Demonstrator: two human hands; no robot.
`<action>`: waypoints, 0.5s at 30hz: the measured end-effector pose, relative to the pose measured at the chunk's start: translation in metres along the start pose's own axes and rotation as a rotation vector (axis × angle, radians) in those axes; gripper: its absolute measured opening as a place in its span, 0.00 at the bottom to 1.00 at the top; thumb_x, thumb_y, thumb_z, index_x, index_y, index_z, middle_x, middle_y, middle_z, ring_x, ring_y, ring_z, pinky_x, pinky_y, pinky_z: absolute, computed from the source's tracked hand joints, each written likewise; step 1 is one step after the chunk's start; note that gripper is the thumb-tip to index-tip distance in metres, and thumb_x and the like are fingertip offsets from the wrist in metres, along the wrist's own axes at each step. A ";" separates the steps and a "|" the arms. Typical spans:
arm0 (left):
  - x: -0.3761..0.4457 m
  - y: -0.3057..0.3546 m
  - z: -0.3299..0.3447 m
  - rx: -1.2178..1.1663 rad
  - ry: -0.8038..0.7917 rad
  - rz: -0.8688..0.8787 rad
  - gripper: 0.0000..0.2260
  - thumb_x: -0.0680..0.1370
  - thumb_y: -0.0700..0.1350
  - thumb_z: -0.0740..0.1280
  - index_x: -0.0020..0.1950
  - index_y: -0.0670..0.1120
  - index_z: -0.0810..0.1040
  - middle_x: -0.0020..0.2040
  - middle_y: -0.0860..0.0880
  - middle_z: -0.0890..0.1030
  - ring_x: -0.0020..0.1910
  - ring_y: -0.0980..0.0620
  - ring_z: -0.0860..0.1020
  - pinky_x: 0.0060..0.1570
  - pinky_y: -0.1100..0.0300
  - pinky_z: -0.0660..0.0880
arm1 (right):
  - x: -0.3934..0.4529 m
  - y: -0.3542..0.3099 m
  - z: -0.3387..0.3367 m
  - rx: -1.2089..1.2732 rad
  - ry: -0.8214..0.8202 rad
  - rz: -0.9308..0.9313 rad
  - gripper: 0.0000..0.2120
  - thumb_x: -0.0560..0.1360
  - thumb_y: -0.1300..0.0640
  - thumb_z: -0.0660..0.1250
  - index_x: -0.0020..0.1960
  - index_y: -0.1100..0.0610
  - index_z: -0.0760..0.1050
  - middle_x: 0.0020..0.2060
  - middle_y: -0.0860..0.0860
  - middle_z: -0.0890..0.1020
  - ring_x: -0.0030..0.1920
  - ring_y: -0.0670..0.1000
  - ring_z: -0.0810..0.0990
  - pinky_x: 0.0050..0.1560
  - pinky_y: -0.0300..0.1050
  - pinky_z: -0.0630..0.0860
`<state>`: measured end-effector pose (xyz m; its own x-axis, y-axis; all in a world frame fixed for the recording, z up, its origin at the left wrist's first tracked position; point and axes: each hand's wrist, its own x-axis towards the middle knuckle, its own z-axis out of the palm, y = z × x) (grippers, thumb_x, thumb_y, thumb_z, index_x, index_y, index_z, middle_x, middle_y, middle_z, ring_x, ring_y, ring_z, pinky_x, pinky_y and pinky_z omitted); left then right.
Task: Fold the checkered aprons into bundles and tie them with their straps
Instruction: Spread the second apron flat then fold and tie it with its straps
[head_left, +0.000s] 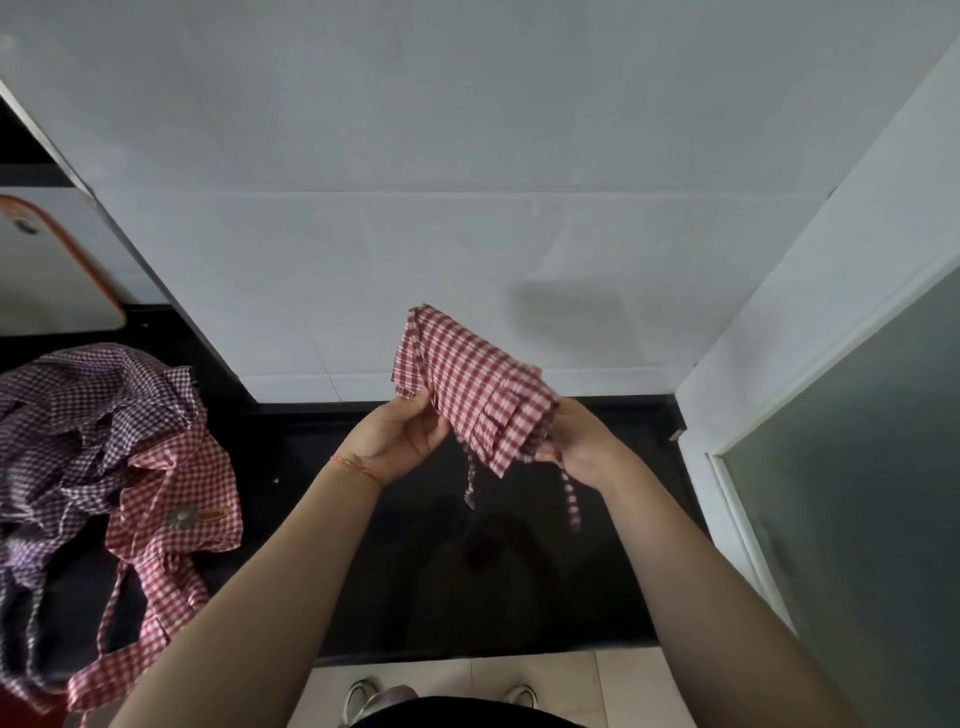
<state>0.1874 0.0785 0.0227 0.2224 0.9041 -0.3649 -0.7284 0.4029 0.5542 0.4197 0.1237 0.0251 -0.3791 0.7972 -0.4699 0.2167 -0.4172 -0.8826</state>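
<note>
Folded red checkered apron, straps dangling, held above the bench; left hand and right hand fingers pinch its lower ends

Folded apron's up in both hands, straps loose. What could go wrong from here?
1. The folded red-and-white checkered apron is held mid-air by the left hand and right hand only; its layers may slip apart.
2. Two dangling straps could snag or escape before tying.
</note>
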 end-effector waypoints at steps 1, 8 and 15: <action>0.001 -0.002 0.005 -0.070 0.031 0.013 0.20 0.63 0.39 0.82 0.51 0.41 0.80 0.46 0.47 0.84 0.43 0.51 0.84 0.41 0.59 0.82 | 0.002 0.006 0.007 0.023 -0.002 0.019 0.13 0.82 0.58 0.61 0.41 0.62 0.74 0.33 0.56 0.69 0.28 0.48 0.65 0.33 0.42 0.65; 0.007 -0.005 0.034 -0.167 0.157 0.036 0.07 0.81 0.37 0.62 0.49 0.37 0.79 0.46 0.43 0.83 0.44 0.48 0.85 0.51 0.58 0.81 | 0.000 0.027 0.039 0.061 -0.022 -0.035 0.10 0.81 0.60 0.65 0.57 0.53 0.83 0.35 0.50 0.78 0.29 0.44 0.69 0.29 0.39 0.63; 0.007 -0.010 0.033 -0.135 0.290 0.007 0.07 0.80 0.34 0.64 0.57 0.37 0.79 0.57 0.40 0.82 0.57 0.44 0.81 0.47 0.56 0.83 | 0.004 0.035 0.034 -0.011 0.021 -0.030 0.08 0.81 0.57 0.65 0.56 0.51 0.82 0.42 0.52 0.80 0.36 0.48 0.73 0.33 0.39 0.68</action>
<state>0.2175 0.0855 0.0393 0.0369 0.8205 -0.5705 -0.8132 0.3564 0.4601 0.3952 0.0975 -0.0084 -0.3670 0.8179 -0.4431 0.2158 -0.3885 -0.8958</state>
